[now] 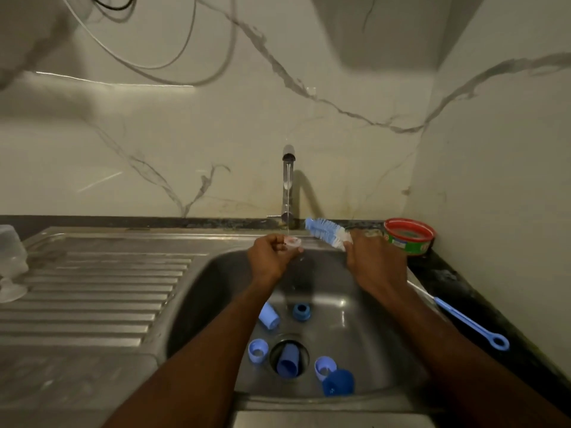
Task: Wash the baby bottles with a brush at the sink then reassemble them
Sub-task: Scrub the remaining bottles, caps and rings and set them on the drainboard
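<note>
I see my left hand [272, 253] raised over the far edge of the sink [364, 329], fingers curled and pinching a small clear teat [293, 242] right under the tap [288, 183]. A thin stream of water falls from the tap onto the teat. My right hand [372, 257] is just to the right of the tap, closed round the brush [326, 232], with its blue-and-white bristle head pointing left towards the tap's base and close to the teat, though I can't tell if they touch.

Down in the sink, nearer me than the tap, lie the blue bottle parts. One pale cap [269, 316] lies on its side left of the stream line, and a darker ring [301, 312] sits just right of it. Another pale cap [289, 361] rests in the drain [275, 350]. A ring [258, 351] sits left of the drain, a second ring [324, 367] right of it, touching a dark blue lid [338, 383].

Right of the sink, a thin blue brush [463, 319] with a loop end lies on the dark desk [448, 279]. A red-rimmed tub [409, 236] stands right of the tap, behind my right hand. Far left of the tap, on the ribbed drainboard [102, 288], stands a clear bottle [12, 251], with a clear teat-like piece [10, 288] just in front of it.
</note>
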`<action>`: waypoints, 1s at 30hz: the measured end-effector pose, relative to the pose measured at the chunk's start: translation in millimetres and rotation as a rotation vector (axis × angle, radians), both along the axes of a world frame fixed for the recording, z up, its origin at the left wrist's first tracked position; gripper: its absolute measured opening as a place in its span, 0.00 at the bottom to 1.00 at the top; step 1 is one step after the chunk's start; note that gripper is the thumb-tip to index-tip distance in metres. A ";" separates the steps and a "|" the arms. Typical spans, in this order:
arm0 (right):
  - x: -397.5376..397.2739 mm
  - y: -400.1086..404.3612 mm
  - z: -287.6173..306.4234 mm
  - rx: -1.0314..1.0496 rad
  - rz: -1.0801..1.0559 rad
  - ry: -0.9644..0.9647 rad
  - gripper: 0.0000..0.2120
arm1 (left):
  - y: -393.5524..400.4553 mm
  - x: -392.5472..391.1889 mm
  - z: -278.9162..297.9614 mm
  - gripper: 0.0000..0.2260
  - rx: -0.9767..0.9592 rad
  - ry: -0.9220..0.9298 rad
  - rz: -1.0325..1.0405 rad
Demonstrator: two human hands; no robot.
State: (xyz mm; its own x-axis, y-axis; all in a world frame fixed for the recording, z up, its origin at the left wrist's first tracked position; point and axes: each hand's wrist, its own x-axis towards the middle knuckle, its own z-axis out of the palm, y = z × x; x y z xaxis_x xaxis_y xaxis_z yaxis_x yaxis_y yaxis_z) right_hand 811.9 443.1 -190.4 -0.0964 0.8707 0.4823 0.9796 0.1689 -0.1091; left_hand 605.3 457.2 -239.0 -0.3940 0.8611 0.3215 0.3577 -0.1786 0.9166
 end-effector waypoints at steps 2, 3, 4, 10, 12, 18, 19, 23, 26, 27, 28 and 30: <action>-1.9 -2.3 0.6 -0.002 0.000 0.012 0.13 | -1.6 -3.1 -0.3 0.13 -0.003 -0.029 -0.002; -2.3 -3.2 0.4 0.002 -0.001 0.005 0.13 | -2.5 -4.2 -0.7 0.13 -0.020 -0.042 -0.007; -2.2 -4.0 0.7 -0.001 -0.003 0.000 0.13 | -2.8 -4.9 0.2 0.13 -0.036 -0.051 -0.007; -2.1 -6.9 -0.2 -0.014 0.006 0.025 0.14 | -5.6 -7.7 3.1 0.11 -0.038 0.062 0.077; -1.4 -7.3 -1.5 0.003 0.013 0.022 0.14 | -5.8 -7.4 2.8 0.09 -0.102 0.094 0.046; -4.0 -4.5 0.5 0.061 0.038 -0.032 0.14 | -6.6 -12.7 -1.0 0.12 -0.125 0.319 0.045; -5.2 -4.9 0.5 0.060 0.044 -0.039 0.14 | -7.3 -14.6 -4.1 0.11 -0.153 0.389 0.041; -2.0 -3.2 -0.2 0.056 0.063 -0.049 0.16 | -12.3 -12.2 16.9 0.08 -0.079 0.800 0.157; 3.3 -0.4 4.0 -0.070 0.098 -0.077 0.17 | -13.3 -2.0 27.7 0.13 -0.079 0.986 0.209; 4.0 -1.4 5.2 -0.070 0.090 -0.109 0.17 | -13.5 0.0 25.5 0.14 -0.102 1.010 0.212; 4.3 -3.9 6.3 -0.045 0.078 -0.162 0.17 | -14.0 1.2 22.2 0.14 -0.127 1.027 0.211; 4.1 -8.3 6.9 0.000 0.086 -0.237 0.17 | -14.2 -0.3 15.3 0.14 -0.180 1.072 0.213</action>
